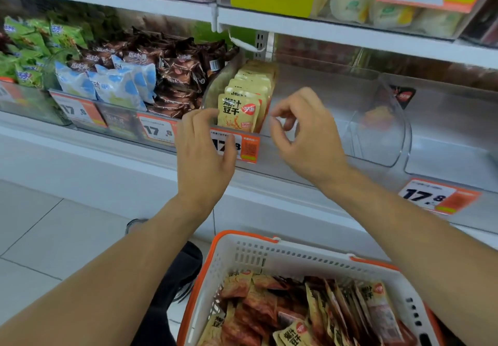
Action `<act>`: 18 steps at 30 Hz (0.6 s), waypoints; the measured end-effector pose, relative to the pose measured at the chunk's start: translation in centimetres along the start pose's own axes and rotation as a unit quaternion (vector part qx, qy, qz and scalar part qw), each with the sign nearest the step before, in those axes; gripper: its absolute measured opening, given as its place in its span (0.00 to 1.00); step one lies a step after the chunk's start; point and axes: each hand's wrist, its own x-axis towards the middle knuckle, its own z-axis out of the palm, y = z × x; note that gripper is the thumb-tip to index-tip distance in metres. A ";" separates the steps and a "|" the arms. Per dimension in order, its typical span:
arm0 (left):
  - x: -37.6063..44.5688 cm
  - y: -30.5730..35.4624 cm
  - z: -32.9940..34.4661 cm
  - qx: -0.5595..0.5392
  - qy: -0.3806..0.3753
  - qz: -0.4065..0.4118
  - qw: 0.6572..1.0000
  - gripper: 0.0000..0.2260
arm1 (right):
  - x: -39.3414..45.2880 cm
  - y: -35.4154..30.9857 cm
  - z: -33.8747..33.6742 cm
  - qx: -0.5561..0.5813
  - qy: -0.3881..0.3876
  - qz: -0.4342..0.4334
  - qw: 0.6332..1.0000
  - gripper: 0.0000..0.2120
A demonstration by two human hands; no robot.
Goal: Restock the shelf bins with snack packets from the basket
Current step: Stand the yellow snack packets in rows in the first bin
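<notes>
At the shelf bin point(310, 140), both hands flank yellow tofu packets point(242, 103).
Left hand point(204, 151) fingers relaxed at nine o'clock; right hand point(304, 135) loosely curled, empty, three o'clock.

White shelving point(350, 32) with orange price tags point(439, 196) above pale floor tiles point(40, 224)

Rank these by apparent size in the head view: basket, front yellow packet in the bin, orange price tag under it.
1. Basket, by far the largest, though nearest the camera.
2. Front yellow packet.
3. Orange price tag, partly hidden by the left hand, so its rank against the packet is unsure.
</notes>
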 end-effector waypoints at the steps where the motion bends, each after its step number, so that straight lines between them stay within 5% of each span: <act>1: -0.9 0.6 0.2 -0.026 -0.015 0.007 1.000 0.15 | -2.4 0.0 -0.7 0.015 -0.015 -0.007 1.000 0.02; 3: -3.7 1.7 1.1 -0.039 -0.098 -0.002 0.994 0.11 | -7.5 1.2 -1.4 0.023 -0.103 0.012 0.994 0.04; 5: -7.1 2.7 2.4 -0.006 -0.256 -0.028 0.966 0.11 | -12.2 3.4 -1.4 -0.011 -0.270 0.061 0.961 0.05; 7: -10.2 3.7 3.5 0.082 -0.438 -0.031 0.895 0.14 | -16.0 5.5 -1.3 -0.038 -0.450 0.141 0.881 0.08; 9: -13.6 4.7 4.3 0.154 -0.547 -0.003 0.823 0.15 | -19.2 6.6 -1.8 -0.055 -0.552 0.173 0.814 0.10; 14: -21.6 5.5 6.1 0.132 -0.646 -0.040 0.751 0.12 | -26.2 6.3 -2.6 -0.043 -0.651 0.209 0.728 0.29; 18: -25.6 5.9 6.3 0.126 -0.694 -0.087 0.704 0.13 | -30.0 5.3 -2.2 -0.070 -0.676 0.100 0.727 0.42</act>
